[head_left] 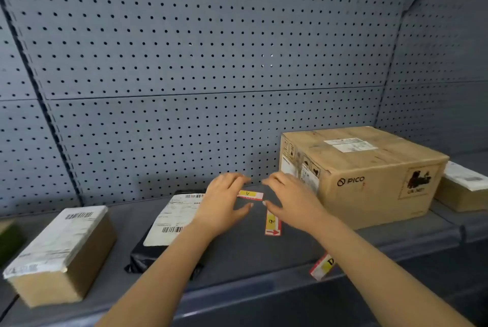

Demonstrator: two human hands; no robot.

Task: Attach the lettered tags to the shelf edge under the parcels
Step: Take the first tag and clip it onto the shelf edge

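Three red-and-yellow lettered tags lie on the grey shelf (pixel 250 255). The tag marked A (pixel 250 194) rests flat between my two hands. A second tag (pixel 272 223) lies lengthwise under my right hand's thumb. A third tag marked D (pixel 323 266) sits near the shelf's front edge (pixel 237 292), partly under my right forearm. My left hand (pixel 224 201) hovers over the shelf, fingers apart, its fingertips beside tag A. My right hand (pixel 291 198) is spread open just right of tag A. Neither hand holds anything.
A black bagged parcel (pixel 169 226) with a white label lies under my left forearm. A small taped box (pixel 59 252) stands at the left, a large PICO carton (pixel 361 176) at the right, another box (pixel 462 189) beyond it. Grey pegboard (pixel 200 62) backs the shelf.
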